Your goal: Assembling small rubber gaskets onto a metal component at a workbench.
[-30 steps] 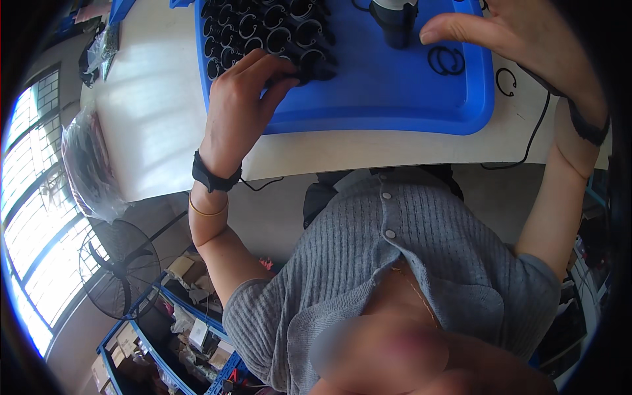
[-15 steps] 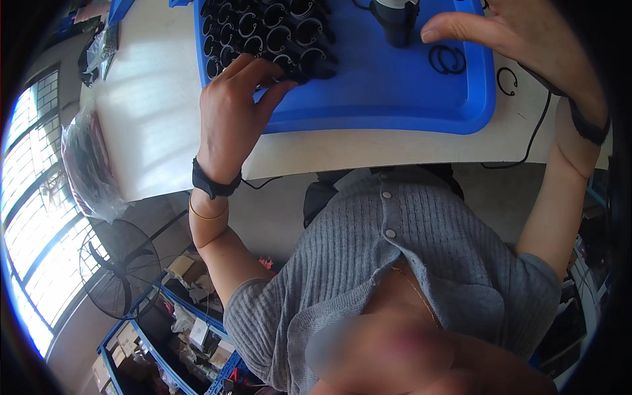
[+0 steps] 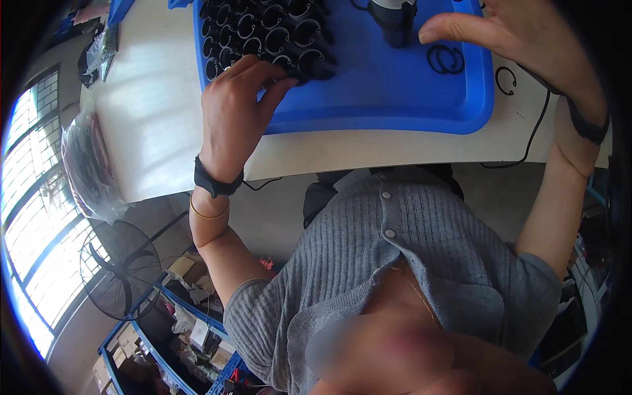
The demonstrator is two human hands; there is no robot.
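Observation:
At the near edge of a cluster of black cylindrical parts (image 3: 266, 39), my left hand (image 3: 237, 108) has its fingers and thumb closed on one black part, mostly hidden by the fingers. These parts stand in rows on the left of a blue tray (image 3: 375, 122), with ring-shaped tops. My right hand (image 3: 513, 33) is over the tray's far right, its thumb stretched out and apart; the other fingers pass out of view. Just left of that thumb stands a black cylinder with a pale top (image 3: 393, 23). Below the thumb lie several black retaining rings (image 3: 446, 59), overlapping.
A single black retaining ring (image 3: 506, 80) lies on the white table (image 3: 148, 118) right of the tray, near a black cable (image 3: 536, 135). Plastic-wrapped goods (image 3: 95, 164) hang at the left table edge. Beyond are a fan (image 3: 122, 270) and blue shelving with boxes (image 3: 197, 329).
My left hand stays at the same black part with barely any shift. The tray and its contents have slid very slightly left. My right hand looks unmoved.

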